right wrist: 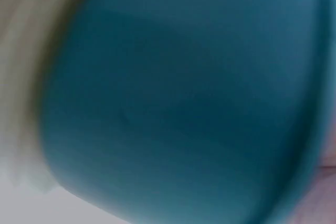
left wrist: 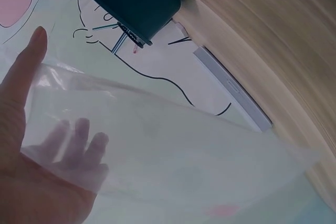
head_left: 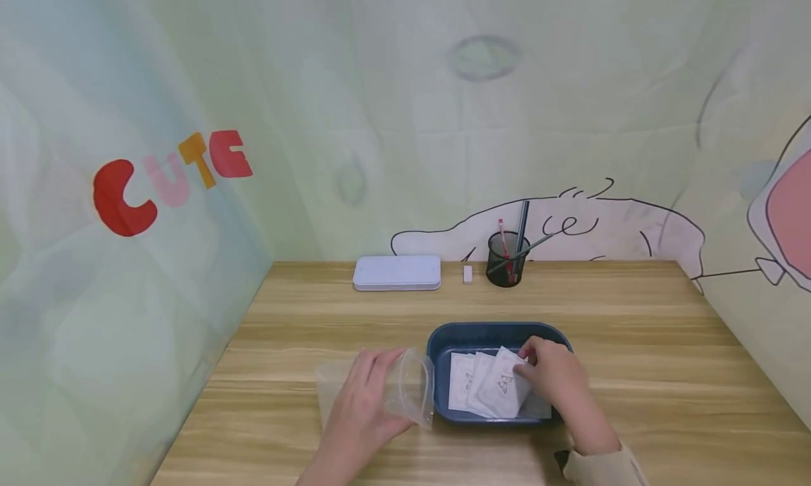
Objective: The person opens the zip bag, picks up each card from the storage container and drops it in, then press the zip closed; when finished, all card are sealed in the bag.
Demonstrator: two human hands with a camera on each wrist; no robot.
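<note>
In the head view my left hand (head_left: 361, 405) grips a translucent plastic bag (head_left: 415, 384), its mouth spread and facing the tray. The left wrist view shows the thumb along the bag's outside and the fingers seen through its film (left wrist: 173, 140). Inside the dark blue tray (head_left: 488, 333), several white square packets (head_left: 465, 380) with a small printed mark lie fanned over each other. My right hand (head_left: 560, 377) reaches over the tray's right side and pinches the topmost packet (head_left: 503, 391) at its upper right corner. The tray's outer wall (right wrist: 173, 103) fills the right wrist view, blurred.
At the table's back edge lie a pale flat case (head_left: 397, 273) and a small white eraser (head_left: 467, 274). Beside them stands a black mesh pen cup (head_left: 505, 264) with pencils. Printed curtains (head_left: 317, 120) border the wooden table (head_left: 665, 373).
</note>
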